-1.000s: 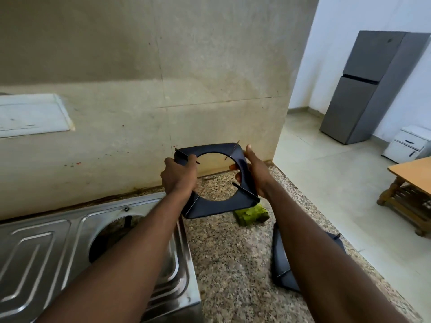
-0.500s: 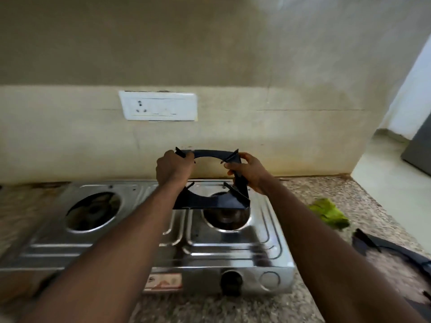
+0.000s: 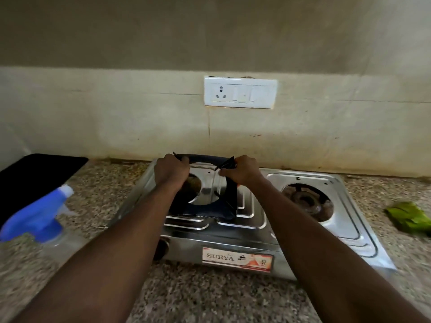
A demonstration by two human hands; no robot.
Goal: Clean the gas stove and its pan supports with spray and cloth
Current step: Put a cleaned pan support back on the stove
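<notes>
Both hands have carried the dark, square metal pan support with the round opening (image 3: 205, 213) leftward. A second ago it was held above the speckled granite counter (image 3: 210, 299) beside the crumpled green cloth (image 3: 409, 217); half a second ago it hung over the right burner (image 3: 305, 201). Now it sits in the middle of the frame over the left burner of the stainless-steel two-burner gas stove (image 3: 345, 229). The left hand (image 3: 171, 170) is curled round the support's far left corner, and the right hand (image 3: 241, 170) grips its far right corner, fingers wrapped over the rim. The far edge is raised and the near edge dips towards the stove top; whether it touches yet I cannot tell. This looks like refitting, so the support is probably already wiped and only needs seating squarely in its recess. The right burner is bare, so a second support remains to go back. The blue-headed clear spray bottle (image 3: 35, 220) stands at lower left, untouched.
</notes>
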